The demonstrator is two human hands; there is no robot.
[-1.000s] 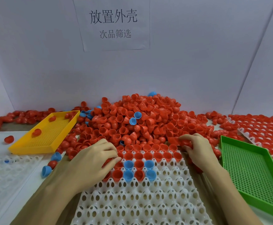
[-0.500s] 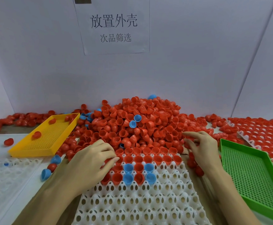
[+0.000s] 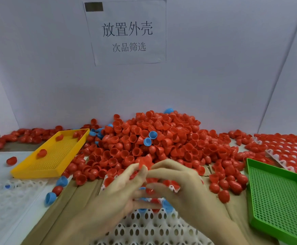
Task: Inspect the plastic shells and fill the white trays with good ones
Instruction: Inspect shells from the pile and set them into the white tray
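Red shell pinched between fingertips of left hand and right hand, above white tray, near pile; judged light, thin, smooth; best taken by rim.

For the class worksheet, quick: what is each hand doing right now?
Left hand: pinching the red shell.
Right hand: pinching the same red shell.
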